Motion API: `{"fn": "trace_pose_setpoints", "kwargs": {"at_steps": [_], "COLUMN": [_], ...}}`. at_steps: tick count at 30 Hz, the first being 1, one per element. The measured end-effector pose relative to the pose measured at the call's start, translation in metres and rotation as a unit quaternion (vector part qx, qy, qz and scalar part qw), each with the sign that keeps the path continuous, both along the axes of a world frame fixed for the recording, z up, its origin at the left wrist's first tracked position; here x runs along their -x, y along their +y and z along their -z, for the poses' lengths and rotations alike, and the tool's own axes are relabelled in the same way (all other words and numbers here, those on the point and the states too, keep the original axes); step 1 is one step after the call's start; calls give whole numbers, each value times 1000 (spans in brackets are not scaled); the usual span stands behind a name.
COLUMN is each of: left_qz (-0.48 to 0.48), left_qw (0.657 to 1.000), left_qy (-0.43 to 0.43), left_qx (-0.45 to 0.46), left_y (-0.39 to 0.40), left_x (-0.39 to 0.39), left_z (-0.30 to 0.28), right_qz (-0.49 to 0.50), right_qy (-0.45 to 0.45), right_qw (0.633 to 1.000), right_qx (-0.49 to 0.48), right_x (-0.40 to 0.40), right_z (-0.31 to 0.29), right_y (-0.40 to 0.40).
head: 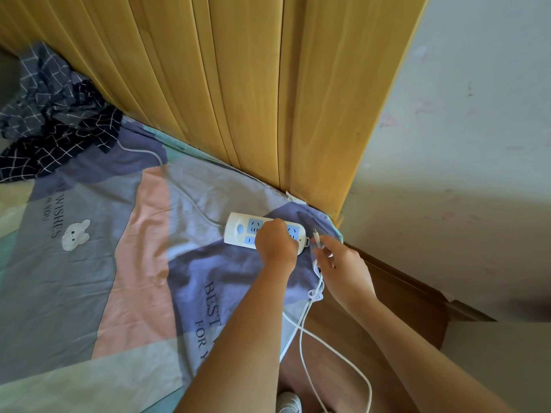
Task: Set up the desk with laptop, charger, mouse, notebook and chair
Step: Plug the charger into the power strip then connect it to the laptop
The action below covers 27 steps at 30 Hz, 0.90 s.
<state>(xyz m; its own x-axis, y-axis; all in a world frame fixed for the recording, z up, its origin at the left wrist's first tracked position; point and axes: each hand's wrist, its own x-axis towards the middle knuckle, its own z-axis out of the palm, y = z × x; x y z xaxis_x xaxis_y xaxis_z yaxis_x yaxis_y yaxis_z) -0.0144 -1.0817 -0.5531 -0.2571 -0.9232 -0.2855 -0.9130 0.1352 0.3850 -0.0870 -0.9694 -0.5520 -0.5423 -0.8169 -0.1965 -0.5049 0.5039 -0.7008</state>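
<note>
A white power strip (241,229) with blue sockets lies on the bed's corner. My left hand (276,239) is closed over its middle, fingers curled down onto the sockets; whatever is under the fist is hidden. My right hand (340,263) pinches the end of a white charger cable (304,332), whose small connector tip (315,234) points up just right of the strip. The cable drops in loops toward the floor, with a knot below my right hand.
The strip's own white cord (167,177) runs left across the patterned bedsheet (125,263). A crumpled dark checked cloth (56,114) lies at the far left. A wooden headboard (238,84) stands behind, a white wall (462,144) at the right. A shoe (287,402) shows below.
</note>
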Motion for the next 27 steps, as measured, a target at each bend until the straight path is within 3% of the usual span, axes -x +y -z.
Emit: {"fn": "trace_pose_setpoints", "kwargs": {"at_steps": [4, 12, 17, 22, 24, 27], "left_qz": [6, -10, 3, 92, 126, 127], "left_qw": [1000, 1000, 998, 992, 988, 969], "left_qy": [-11, -22, -57, -80, -81, -56], "left_qx": [4, -15, 2, 18, -35, -206], "left_y": [6, -2, -19, -25, -34, -49], "left_x": [-1, 0, 4, 1, -1, -3], "left_z": [-4, -4, -2, -6, -11, -22], "right_qz": [65, 192, 193, 259, 261, 278], "right_qy": [-69, -266, -300, -293, -293, -289], "right_qw": [995, 944, 934, 915, 912, 905], "right_qx": [13, -15, 19, 103, 119, 140], "right_x": [-6, -39, -62, -72, -75, -79], "right_z": [-1, 32, 47, 48, 49, 47], "right_y": [5, -21, -37, -41, -45, -44]}}
